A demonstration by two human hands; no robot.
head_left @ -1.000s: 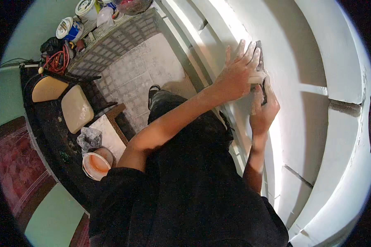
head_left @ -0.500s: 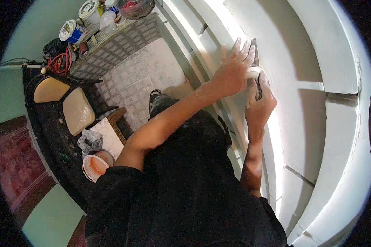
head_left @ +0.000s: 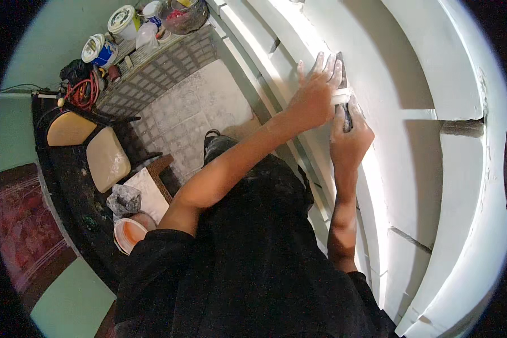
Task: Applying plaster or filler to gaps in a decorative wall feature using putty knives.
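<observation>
A narrow dark tool with a white band (head_left: 340, 97) across its middle lies against the white stepped surface (head_left: 388, 146). My right hand (head_left: 352, 138) is closed round the tool's near end. Over the far part rests my left hand (head_left: 315, 98), its dusty fingers stretched out and spread, the fingertips beside the dark far end. The underside of the tool is hidden, so its exact kind cannot be told. Pale dust coats the fingers of both hands. Bright light falls along the curved ledge under them.
At the far left a shelf (head_left: 158, 56) bears several tubs and a clear bowl (head_left: 184, 17). Red cable (head_left: 83, 93) is coiled by it. Two chairs with pale seats (head_left: 108, 159) stand left, near a white bucket (head_left: 130, 234) with orange inside. A dark gap (head_left: 462, 128) splits the right ledge.
Both hands and the tool have shifted slightly left along the white surface. The grip looks the same, and the whole view has moved a little.
</observation>
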